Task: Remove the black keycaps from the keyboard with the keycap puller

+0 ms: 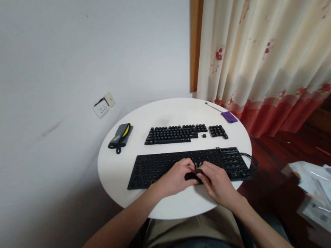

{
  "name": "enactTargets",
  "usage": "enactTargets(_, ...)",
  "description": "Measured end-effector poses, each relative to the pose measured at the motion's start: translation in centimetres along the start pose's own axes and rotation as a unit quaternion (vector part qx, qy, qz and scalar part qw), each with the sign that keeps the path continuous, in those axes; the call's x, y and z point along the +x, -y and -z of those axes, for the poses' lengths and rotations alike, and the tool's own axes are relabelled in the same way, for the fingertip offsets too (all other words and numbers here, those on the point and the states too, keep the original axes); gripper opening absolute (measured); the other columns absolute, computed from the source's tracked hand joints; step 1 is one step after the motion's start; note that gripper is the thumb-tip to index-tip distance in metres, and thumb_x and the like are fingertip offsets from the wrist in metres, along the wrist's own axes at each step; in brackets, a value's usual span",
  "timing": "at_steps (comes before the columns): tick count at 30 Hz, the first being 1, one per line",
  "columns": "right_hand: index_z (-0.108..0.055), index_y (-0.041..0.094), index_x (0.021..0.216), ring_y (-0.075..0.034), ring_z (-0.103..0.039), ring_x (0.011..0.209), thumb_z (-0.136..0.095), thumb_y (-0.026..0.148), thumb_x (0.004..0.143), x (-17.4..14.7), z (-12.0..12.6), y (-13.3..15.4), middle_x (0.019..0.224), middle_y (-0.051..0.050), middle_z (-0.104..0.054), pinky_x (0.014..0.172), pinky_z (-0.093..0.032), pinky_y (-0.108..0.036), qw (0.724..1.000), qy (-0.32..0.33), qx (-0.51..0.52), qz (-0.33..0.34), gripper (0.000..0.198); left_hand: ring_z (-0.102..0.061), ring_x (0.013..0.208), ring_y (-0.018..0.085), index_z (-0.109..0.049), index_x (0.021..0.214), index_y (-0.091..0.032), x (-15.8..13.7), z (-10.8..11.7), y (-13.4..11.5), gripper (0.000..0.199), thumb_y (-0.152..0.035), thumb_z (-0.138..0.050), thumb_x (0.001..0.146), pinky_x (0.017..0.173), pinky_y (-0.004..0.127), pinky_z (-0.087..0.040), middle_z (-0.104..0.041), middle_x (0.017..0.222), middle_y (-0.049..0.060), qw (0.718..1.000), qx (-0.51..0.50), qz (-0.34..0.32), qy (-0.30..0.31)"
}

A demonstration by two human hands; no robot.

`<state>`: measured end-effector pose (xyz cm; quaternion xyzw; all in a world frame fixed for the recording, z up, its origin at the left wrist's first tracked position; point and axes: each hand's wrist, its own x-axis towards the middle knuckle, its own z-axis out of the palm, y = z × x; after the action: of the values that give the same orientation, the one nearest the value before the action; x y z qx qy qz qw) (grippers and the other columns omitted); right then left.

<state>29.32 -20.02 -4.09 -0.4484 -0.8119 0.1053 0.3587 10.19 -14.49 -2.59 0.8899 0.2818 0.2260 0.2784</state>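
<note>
A black keyboard [155, 167] with its keycaps off lies across the near part of the round white table [175, 207]. My left hand [178, 177] rests over its middle, fingers curled and closed; what they grip is hidden. Beside it my right hand [217, 182] is closed, thumb and fingers pinching at a small black piece [199, 171] between the two hands. Its kind is too small to tell. Behind the keyboard, removed black keycaps [169, 134] lie in rows. A number-pad block of keycaps [217, 131] sits to their right, with one loose keycap [204, 135] between.
A grey pouch with a yellow edge [121, 136] lies at the table's left. Far right are a purple cloth [229, 117] and a thin brush [212, 106]. The keyboard's cable [249, 158] loops at its right end. Papers and plastic bags [327, 192] are at the lower right.
</note>
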Motion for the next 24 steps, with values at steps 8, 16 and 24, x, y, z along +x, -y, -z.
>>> enactTargets(8, -0.056, 0.019, 0.084, -0.019, -0.056, 0.074, -0.044, 0.019, 0.099, -0.27, -1.06, -0.61, 0.080, -0.005, -0.058, 0.068, -0.043, -0.030, 0.998, -0.041, 0.036, -0.002, 0.018, -0.060, 0.097, 0.018, -0.071, 0.087, -0.016, 0.19, -0.07, 0.25, 0.011, -0.021, -0.076, 0.079, 0.091, 0.030, -0.046, -0.063, 0.098, 0.004, 1.000, 0.001, -0.003, 0.003)
enactTargets(16, -0.057, 0.019, 0.085, -0.018, -0.057, 0.075, -0.044, 0.018, 0.099, -0.35, -0.84, -0.93, 0.082, -0.005, -0.060, 0.068, -0.043, -0.029, 0.993, -0.051, 0.103, -0.003, 0.019, -0.058, 0.096, 0.019, -0.069, 0.088, -0.017, 0.11, -0.08, -0.03, 0.010, -0.023, -0.074, 0.082, 0.088, 0.032, -0.047, -0.061, 0.097, 0.005, 1.000, 0.000, -0.001, 0.006)
enactTargets(24, -0.056, 0.019, 0.079, -0.016, -0.053, 0.067, -0.046, 0.023, 0.098, -0.23, -0.69, -0.88, 0.073, -0.002, -0.059, 0.063, -0.039, -0.027, 0.987, -0.072, 0.132, -0.061, 0.023, -0.057, 0.097, 0.019, -0.065, 0.091, -0.016, 0.08, -0.05, -0.48, 0.009, -0.017, -0.068, 0.083, 0.087, 0.031, -0.048, -0.058, 0.101, 0.006, 1.000, -0.008, -0.018, 0.001)
